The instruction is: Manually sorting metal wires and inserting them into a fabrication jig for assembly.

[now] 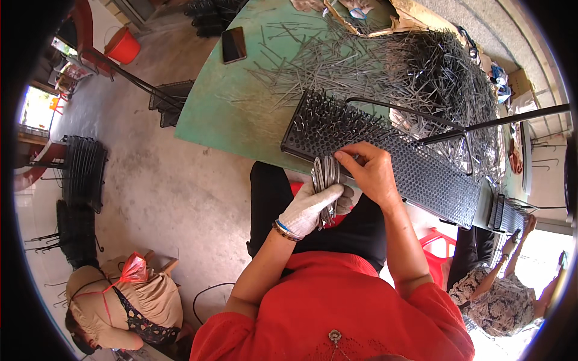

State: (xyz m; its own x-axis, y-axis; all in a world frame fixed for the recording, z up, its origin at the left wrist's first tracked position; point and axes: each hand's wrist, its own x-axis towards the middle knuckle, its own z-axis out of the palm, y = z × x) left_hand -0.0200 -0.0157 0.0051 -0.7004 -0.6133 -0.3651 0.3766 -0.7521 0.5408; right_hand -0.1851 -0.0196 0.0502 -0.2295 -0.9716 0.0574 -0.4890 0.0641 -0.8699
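Observation:
My left hand (306, 209), in a white glove, is closed around a bundle of thin metal strips (326, 173) that stand up out of the fist. Just to the right of their tops is my bare right hand (374, 171), thumb and fingers pinched together; whatever is between the fingertips is too small or hidden to make out. Beyond both hands lies a long black perforated metal panel (442, 186) with a wire frame. Its left part is packed with upright dark metal pieces (343, 123), while bare holes show along the right part.
On the green table (226, 117) are a large pile of loose metal strips (433, 66) and a phone (233, 45). Co-workers sit at lower left (135, 295) and right (497, 295). Black racks (84, 174) stand left, near a red bucket (122, 46).

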